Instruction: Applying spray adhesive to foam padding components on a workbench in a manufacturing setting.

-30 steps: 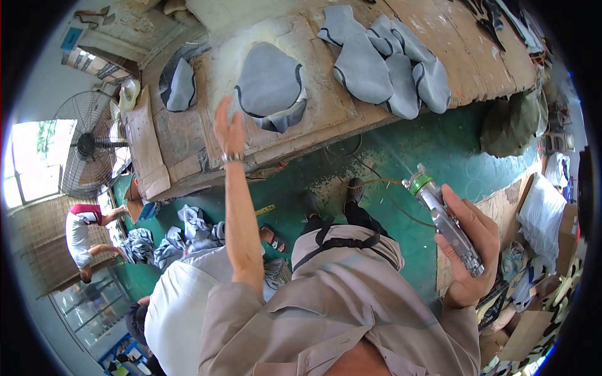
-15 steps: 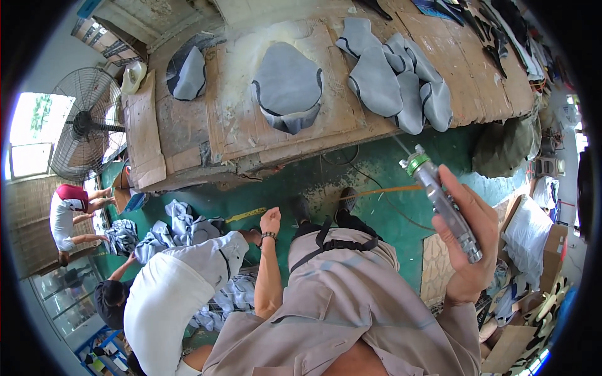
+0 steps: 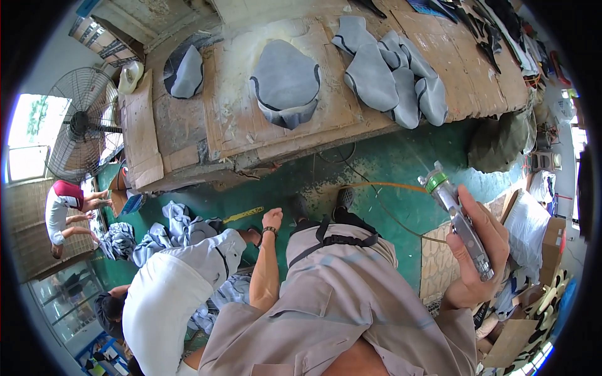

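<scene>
My right hand [image 3: 480, 244] grips a silver spray gun [image 3: 461, 219] with a green ring, held over the floor at the right of my body. Its nozzle points toward the workbench, and a faint pale streak shows in front of it. My left hand [image 3: 272, 218] is curled into a loose fist before my waist, with nothing visible in it. On the cardboard-covered workbench [image 3: 263, 147] lies a large grey fabric piece [image 3: 285, 75] with dark edging. Several similar grey pieces [image 3: 373, 81] overlap to its right, and a smaller grey piece [image 3: 186, 75] lies to its left.
An orange hose [image 3: 382, 184] crosses near my feet. At my left a person in white [image 3: 169, 294] bends beside heaped grey fabric [image 3: 182, 225]; other people are farther left. A large fan [image 3: 81, 122] stands by the bench's left end. Dark tools [image 3: 489, 56] lie at its far right.
The spray gun and my right hand have moved slightly right and down, away from the bench. My left hand stays closed in about the same place.
</scene>
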### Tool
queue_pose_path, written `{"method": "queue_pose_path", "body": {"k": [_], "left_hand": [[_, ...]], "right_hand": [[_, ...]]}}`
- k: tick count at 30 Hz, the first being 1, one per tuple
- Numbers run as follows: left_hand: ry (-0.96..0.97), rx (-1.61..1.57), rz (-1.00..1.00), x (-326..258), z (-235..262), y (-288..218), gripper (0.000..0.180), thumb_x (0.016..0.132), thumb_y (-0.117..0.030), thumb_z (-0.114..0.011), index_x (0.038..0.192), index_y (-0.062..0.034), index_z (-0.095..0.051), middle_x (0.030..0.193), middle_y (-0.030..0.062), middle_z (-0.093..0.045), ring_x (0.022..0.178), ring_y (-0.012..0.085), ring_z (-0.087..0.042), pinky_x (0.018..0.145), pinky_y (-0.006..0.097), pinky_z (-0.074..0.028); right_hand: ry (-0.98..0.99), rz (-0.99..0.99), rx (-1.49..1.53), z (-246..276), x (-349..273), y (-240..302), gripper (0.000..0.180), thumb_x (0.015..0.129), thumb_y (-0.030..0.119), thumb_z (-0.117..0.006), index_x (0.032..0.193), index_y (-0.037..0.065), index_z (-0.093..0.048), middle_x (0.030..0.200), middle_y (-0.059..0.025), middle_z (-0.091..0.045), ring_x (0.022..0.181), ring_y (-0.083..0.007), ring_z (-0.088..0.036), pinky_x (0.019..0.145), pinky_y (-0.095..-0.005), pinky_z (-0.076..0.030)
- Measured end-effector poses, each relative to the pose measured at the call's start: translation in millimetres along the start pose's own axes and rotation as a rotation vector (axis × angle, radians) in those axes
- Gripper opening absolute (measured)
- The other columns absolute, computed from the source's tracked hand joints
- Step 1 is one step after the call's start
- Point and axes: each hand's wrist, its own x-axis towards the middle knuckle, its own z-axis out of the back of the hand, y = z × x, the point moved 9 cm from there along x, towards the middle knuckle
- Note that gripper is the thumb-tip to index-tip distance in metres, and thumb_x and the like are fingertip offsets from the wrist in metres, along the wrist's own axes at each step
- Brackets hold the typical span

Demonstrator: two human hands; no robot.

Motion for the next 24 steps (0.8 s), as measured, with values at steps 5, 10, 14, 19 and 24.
{"method": "queue_pose_path", "body": {"k": [5, 10, 14, 19, 24], "left_hand": [[-0.257, -0.233, -0.298, -12, 52, -97, 0.021, 0.093, -0.013, -0.074, 0.114, -0.0102, -0.079, 0.094, 0.0031, -0.078, 0.088, 0.0110, -0.071, 0.081, 0.028, -0.055], [-0.457, -0.515, -0.527, -24, 121, -210, 0.022, 0.097, -0.006, -0.069, 0.119, -0.0047, -0.075, 0.107, 0.0039, -0.076, 0.097, 0.0116, -0.070, 0.085, 0.028, -0.054], [-0.612, -0.359, -0.780, -35, 181, -336, 0.029, 0.092, -0.006, -0.071, 0.121, -0.0077, -0.074, 0.116, 0.0084, -0.074, 0.106, 0.0225, -0.069, 0.091, 0.034, -0.055], [-0.718, 0.147, -1.047, -19, 210, -461, 0.036, 0.082, -0.019, -0.080, 0.118, -0.0163, -0.077, 0.129, 0.0092, -0.068, 0.126, 0.0329, -0.058, 0.107, 0.046, -0.045], [-0.646, 0.372, -1.041, 17, 209, -489, 0.029, 0.073, -0.026, -0.086, 0.101, -0.0194, -0.082, 0.135, 0.0027, -0.065, 0.130, 0.0277, -0.055, 0.107, 0.046, -0.044]], "right_hand": [[-0.008, 0.015, 0.023, 2, -3, -6, 0.059, 0.079, 0.020, -0.077, 0.130, -0.007, -0.069, 0.102, -0.0180, -0.074, 0.078, -0.0219, -0.066, 0.074, -0.0299, -0.050], [0.110, 0.120, 0.179, 3, -9, -17, 0.057, 0.071, 0.018, -0.075, 0.124, -0.005, -0.074, 0.096, -0.0183, -0.074, 0.082, -0.0241, -0.067, 0.075, -0.0318, -0.049], [0.189, 0.109, 0.003, 7, -13, -34, 0.056, 0.071, 0.015, -0.074, 0.124, -0.003, -0.074, 0.096, -0.0184, -0.073, 0.082, -0.0252, -0.067, 0.076, -0.0316, -0.049], [0.114, 0.043, 0.127, 34, -12, -52, 0.055, 0.071, 0.013, -0.073, 0.125, -0.001, -0.075, 0.101, -0.0186, -0.072, 0.083, -0.0257, -0.067, 0.079, -0.0326, -0.051], [0.027, -0.077, -0.001, 50, -10, -69, 0.057, 0.073, 0.017, -0.071, 0.127, 0.000, -0.074, 0.105, -0.0176, -0.073, 0.085, -0.0268, -0.067, 0.081, -0.0338, -0.052]]}}
